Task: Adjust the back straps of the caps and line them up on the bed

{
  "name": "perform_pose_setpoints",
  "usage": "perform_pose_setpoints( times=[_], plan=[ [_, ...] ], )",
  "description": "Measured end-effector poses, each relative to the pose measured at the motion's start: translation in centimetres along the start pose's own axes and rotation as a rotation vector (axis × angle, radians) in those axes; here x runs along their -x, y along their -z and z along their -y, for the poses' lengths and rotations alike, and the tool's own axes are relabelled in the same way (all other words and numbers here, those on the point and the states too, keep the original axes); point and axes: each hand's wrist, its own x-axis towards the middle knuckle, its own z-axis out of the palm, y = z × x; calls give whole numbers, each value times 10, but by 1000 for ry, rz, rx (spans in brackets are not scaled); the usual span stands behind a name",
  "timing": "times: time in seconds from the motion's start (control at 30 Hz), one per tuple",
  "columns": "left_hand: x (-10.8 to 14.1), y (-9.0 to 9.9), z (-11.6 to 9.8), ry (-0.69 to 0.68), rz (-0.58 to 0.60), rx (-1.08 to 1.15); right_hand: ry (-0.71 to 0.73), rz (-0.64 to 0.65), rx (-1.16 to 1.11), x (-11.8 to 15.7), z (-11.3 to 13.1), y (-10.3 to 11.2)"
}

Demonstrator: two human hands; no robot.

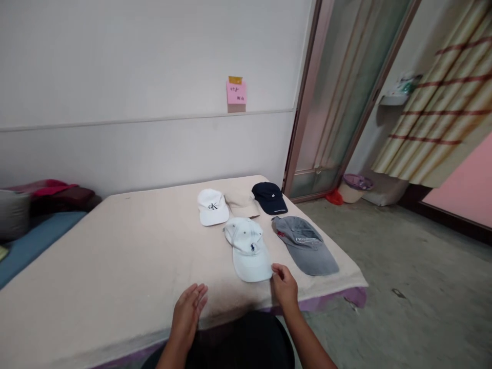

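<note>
Several caps lie on the beige-covered bed. A pale blue cap (248, 248) with a small dark logo has its brim toward me. My right hand (283, 284) is at the right edge of that brim, thumb and fingers pinched together on it. Left of the cap, my left hand (189, 311) hovers over the bed's front edge, fingers loosely extended and holding nothing. Behind the pale cap are a white cap (212, 207) with black letters, a beige cap (242, 204) and a navy cap (269, 198). A grey cap (305, 245) lies to the right.
The bed (115, 256) meets a white wall bearing a pink note (236, 93). Dark and red bedding (61, 197) is at the far left. Beyond the bed's right side are the concrete floor, a bin (353, 188) and a glass door (334, 92).
</note>
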Motion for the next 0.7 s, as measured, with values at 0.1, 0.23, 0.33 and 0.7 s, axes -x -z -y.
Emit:
perform_pose_setpoints(
  times=[0.1, 0.23, 0.33, 0.7],
  plan=[
    [17, 22, -16, 23, -16, -28, -43, -62, -24, 21, 12, -7],
    [38, 26, -69, -214, 19, -180, -54, 172, -176, 50, 69, -41],
    [60, 10, -124, -492, 58, -369, 55, 422, -376, 69, 138, -69],
    [119, -21, -187, -912, 22, -606, 549, 442, -287, 88, 263, -63]
  ],
)
